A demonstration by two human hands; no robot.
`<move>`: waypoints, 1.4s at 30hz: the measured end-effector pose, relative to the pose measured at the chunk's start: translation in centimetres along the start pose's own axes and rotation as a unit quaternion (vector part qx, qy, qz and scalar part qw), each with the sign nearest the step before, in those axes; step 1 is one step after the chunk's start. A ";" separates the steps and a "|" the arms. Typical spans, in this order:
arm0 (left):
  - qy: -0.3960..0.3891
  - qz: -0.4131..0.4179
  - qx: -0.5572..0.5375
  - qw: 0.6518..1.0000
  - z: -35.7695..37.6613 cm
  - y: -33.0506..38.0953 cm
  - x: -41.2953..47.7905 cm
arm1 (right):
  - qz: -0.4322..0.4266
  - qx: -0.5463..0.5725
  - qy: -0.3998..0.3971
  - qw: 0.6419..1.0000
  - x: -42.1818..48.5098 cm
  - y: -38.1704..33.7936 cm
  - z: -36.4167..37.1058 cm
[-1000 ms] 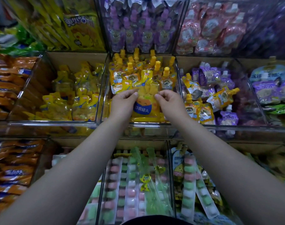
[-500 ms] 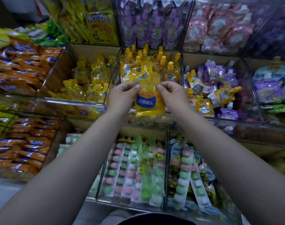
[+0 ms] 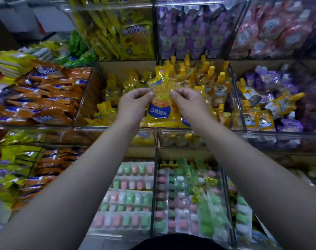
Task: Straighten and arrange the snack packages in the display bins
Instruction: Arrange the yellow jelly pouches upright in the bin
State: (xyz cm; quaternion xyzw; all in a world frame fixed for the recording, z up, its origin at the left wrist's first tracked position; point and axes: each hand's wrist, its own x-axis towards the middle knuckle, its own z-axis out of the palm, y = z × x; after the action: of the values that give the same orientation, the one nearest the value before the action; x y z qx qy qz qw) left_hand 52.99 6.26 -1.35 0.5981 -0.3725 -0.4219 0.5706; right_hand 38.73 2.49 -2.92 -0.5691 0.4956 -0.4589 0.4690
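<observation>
I hold a yellow snack pouch (image 3: pixel 160 109) with a blue label upright in the air, over the divider between two clear middle-row bins. My left hand (image 3: pixel 133 103) pinches its left edge and my right hand (image 3: pixel 187 103) pinches its right edge. Behind it, the bin on the right (image 3: pixel 233 98) holds several yellow spouted pouches (image 3: pixel 209 82) standing upright. The bin on the left (image 3: pixel 86 101) holds loose yellow pouches (image 3: pixel 114 91) lying in a heap.
Orange packets (image 3: pixel 45 98) fill the far-left bin. Purple and yellow spouted pouches (image 3: pixel 269 103) lie mixed in the right bin. Below are trays of pink, green and white sweets (image 3: pixel 130 195). The top row holds yellow bags (image 3: pixel 128 33), purple pouches (image 3: pixel 189 31) and pink pouches (image 3: pixel 276 27).
Both hands lifted the yellow pouch out of the spouted-pouch bin and carried it left, toward the divider. The view has swung left, showing more orange packets.
</observation>
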 end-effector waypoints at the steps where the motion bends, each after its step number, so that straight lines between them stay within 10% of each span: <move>1: -0.001 0.004 0.007 1.000 -1.1 0.1 0.6 | -0.002 -0.003 0.004 1.000 0.1 -0.1 1.2; 42: -0.102 -0.085 0.080 0.988 -7.8 -6.3 11.0 | -0.064 -0.113 0.131 0.983 3.6 2.8 12.0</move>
State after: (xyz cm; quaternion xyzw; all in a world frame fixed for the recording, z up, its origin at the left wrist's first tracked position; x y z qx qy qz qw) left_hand 64.09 -0.64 -8.60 0.6250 -0.4090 -0.4965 0.4423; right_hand 50.50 -0.39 -7.17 -0.5842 0.5634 -0.4997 0.3025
